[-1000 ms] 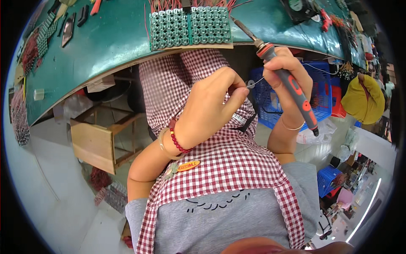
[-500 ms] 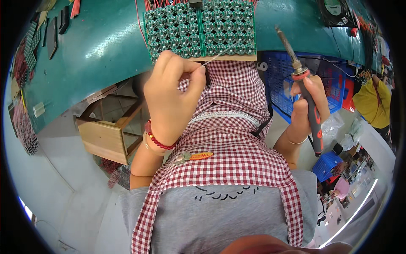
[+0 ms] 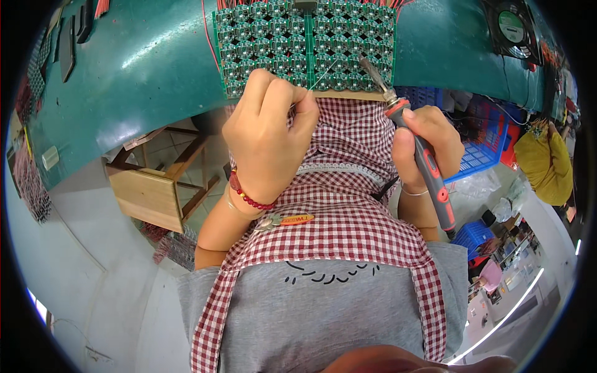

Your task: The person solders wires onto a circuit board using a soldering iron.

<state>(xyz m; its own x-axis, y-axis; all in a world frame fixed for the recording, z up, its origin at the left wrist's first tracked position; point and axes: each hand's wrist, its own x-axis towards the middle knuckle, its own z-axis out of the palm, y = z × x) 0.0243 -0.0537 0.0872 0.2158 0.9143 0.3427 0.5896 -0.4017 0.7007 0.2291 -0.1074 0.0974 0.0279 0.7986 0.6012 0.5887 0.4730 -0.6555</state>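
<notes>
A panel of green circuit boards (image 3: 264,46) lies at the near edge of the green-topped table, with rows of small components. Just in front of it, my left hand (image 3: 267,130) pinches a thin strand of solder wire (image 3: 323,75) between thumb and fingertips. The strand's free end slants up and right over the boards. My right hand (image 3: 429,140) grips a soldering iron (image 3: 427,158) by its black and red handle. Its metal tip points up and left over the right part of the panel, near the strand's end; whether it touches a board I cannot tell.
The green tabletop (image 3: 161,68) stretches to both sides, with dark flat pieces (image 3: 68,56) at the far left. A black fan (image 3: 511,28) stands at the far right. Below the table are a wooden stool (image 3: 146,193) on the left and a blue crate (image 3: 482,140) on the right.
The soldering iron has moved left and its tip now hangs over the boards. My left hand keeps its pinch on the solder wire and appears slightly farther right; the whole view has shifted a little.
</notes>
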